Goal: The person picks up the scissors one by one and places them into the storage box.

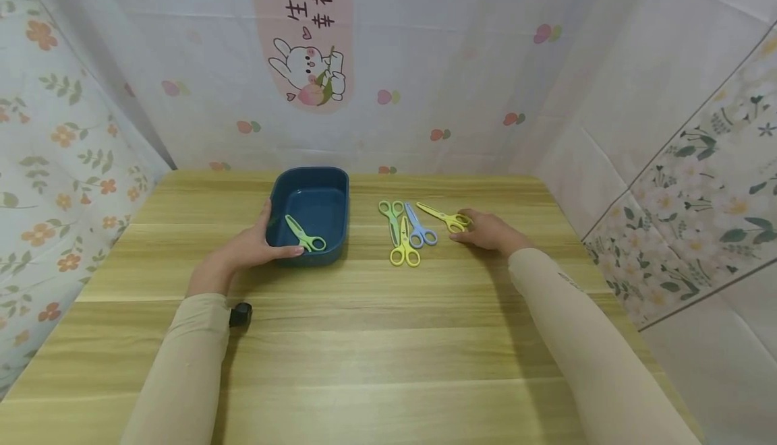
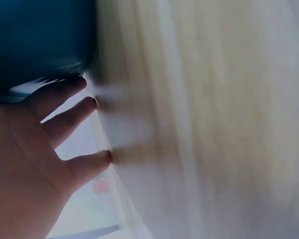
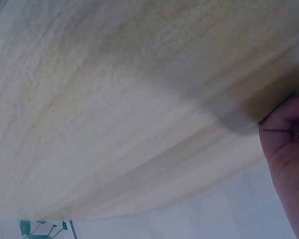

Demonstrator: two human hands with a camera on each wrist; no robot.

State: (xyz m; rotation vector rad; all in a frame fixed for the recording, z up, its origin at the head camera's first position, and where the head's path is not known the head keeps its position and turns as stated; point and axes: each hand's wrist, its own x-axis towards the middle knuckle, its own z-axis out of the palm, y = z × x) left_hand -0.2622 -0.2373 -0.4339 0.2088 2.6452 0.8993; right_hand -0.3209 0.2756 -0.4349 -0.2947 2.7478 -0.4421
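My left hand lies at the near left corner of a dark blue rectangular box, its thumb along the front rim. In the left wrist view, straight, spread fingers reach under and beside the box. A pair of green scissors leans inside, handles toward the thumb. On the right, my right hand pinches the handles of yellow scissors, whose blades point to the far left. Curled fingers show at the right wrist view's edge; the scissors are hidden there.
Between box and right hand lie green scissors, blue scissors and a second yellow pair, close together and partly overlapping. They rest on a wood-grain table. Patterned curtains hang behind and at both sides.
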